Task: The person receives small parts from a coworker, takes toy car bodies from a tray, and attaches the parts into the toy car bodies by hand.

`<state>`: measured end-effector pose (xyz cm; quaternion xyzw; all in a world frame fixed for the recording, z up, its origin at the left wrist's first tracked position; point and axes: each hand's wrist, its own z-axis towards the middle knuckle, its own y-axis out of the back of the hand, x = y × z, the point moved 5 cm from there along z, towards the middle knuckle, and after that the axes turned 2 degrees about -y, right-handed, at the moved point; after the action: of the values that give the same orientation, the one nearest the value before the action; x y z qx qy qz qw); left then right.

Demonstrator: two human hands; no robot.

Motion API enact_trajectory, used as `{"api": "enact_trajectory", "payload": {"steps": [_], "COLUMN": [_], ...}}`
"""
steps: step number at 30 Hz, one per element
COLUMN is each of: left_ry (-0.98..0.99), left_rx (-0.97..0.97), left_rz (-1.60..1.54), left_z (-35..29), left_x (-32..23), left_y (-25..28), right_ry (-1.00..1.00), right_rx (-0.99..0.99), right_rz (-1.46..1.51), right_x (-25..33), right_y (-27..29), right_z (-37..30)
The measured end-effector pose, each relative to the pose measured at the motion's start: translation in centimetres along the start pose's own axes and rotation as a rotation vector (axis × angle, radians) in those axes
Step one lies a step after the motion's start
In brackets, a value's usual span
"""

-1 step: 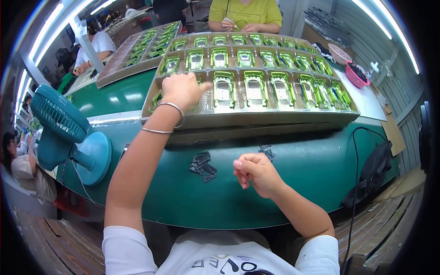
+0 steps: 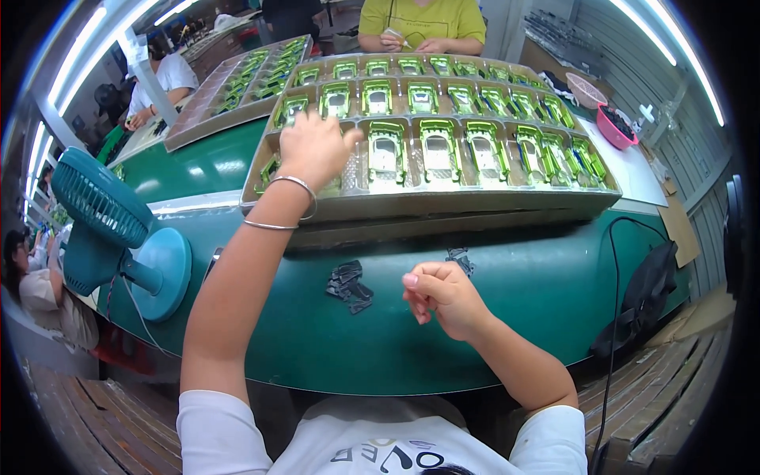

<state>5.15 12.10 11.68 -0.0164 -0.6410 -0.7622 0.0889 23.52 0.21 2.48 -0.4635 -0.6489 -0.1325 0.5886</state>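
Observation:
My left hand [image 2: 318, 149], with a bangle on its wrist, reaches over the front left of a divided tray [image 2: 443, 203]. Its fingers are spread and its thumb points right, with nothing seen in them. Green plastic car-shaped frames [image 2: 386, 154] stand in the tray's compartments; my hand partly hides those beneath it. Low over the green table, my right hand [image 2: 445, 299] is closed, thumb against curled fingers; anything inside is hidden. Small black plastic pieces [image 2: 348, 286] lie in a heap to its left. More black pieces [image 2: 459, 260] lie just behind it.
A teal fan [image 2: 119, 229] stands at the left. A second tray [image 2: 229, 95] sits at the back left. Across the table a person in yellow-green [image 2: 419, 28] works. A pink basket [image 2: 617, 128], a black bag [image 2: 637, 297] and a cable are on the right.
My left hand has shifted slightly away from me over the tray, and its fingers have spread. My right hand has hardly moved.

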Motion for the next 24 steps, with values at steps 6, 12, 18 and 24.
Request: {"api": "enact_trajectory", "payload": {"steps": [6, 12, 18, 24], "left_ry": [-0.191, -0.119, -0.128, -0.218], "left_rx": [-0.098, 0.020, -0.356, -0.293], "left_rz": [-0.159, -0.249, -0.347, -1.165], "left_z": [0.9, 1.8, 0.7, -3.1], "left_x": [-3.9, -3.4, -2.5, 0.4], "left_y": [0.3, -1.2, 1.1, 2.7], "right_ry": [0.175, 0.127, 0.516, 0.799], "right_rx": [-0.169, -0.183, -0.311, -0.349], "right_rz": [0.031, -0.127, -0.977, -1.350], "right_x": [1.6, 0.9, -0.6, -1.1], "right_y": [1.9, 2.0, -0.8, -3.1], "right_z": [0.3, 1.1, 1.8, 2.5]}}
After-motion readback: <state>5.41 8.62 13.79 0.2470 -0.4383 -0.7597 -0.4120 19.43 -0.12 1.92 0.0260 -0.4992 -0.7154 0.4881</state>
